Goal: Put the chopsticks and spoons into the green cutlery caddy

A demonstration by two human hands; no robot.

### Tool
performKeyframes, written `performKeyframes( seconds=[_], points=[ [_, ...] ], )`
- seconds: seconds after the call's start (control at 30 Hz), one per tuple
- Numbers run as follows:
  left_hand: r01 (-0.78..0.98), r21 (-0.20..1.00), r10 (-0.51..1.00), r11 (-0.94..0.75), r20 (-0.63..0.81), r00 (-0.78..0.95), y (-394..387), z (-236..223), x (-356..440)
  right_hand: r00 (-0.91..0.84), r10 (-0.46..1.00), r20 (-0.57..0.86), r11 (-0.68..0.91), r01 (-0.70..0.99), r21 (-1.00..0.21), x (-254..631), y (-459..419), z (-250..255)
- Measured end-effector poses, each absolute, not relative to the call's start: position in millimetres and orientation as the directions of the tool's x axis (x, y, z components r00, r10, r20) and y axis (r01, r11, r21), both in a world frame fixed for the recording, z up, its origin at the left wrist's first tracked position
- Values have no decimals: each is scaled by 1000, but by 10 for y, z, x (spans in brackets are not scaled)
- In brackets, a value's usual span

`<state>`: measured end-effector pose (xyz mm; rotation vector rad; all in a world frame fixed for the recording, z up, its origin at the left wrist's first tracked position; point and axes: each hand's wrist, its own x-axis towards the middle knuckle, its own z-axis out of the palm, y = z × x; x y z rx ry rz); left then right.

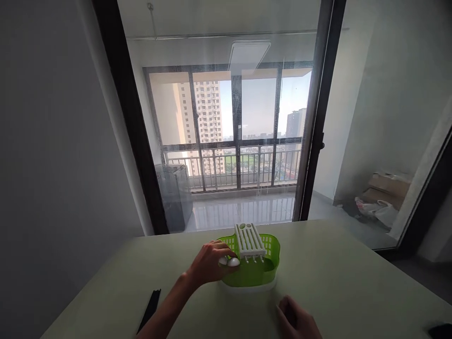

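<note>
A green slotted plastic basket [270,249] stands on a pale table [335,273], with a white slotted rack [250,241] laid across its top. My left hand [211,260] reaches to the basket's left rim, fingers curled around small white rounded pieces [229,261]. Low in the view, my right hand [296,320] rests on the table in front of the basket; its fingers are curled under, touching nothing I can see.
Black sticks [150,308] lie near the table's left front edge. A dark object [441,329] shows at the lower right corner. Behind the table a glass sliding door [233,127] faces a balcony with a railing. Cardboard boxes and bags [383,197] sit on the floor at right.
</note>
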<state>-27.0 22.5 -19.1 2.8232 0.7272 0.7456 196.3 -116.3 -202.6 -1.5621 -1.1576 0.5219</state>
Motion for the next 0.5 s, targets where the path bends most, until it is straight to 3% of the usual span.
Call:
performKeyframes(
  seconds=[0.2, 0.5],
  points=[
    [353, 233, 417, -906, 353, 838, 312, -39, -205, 398, 880, 258, 94, 387, -917, 1963, -1179, -1925],
    [378, 336, 490, -863, 372, 788, 368, -141, -215, 360, 880, 310, 141, 425, -894, 1981, -1113, -2074]
  ],
)
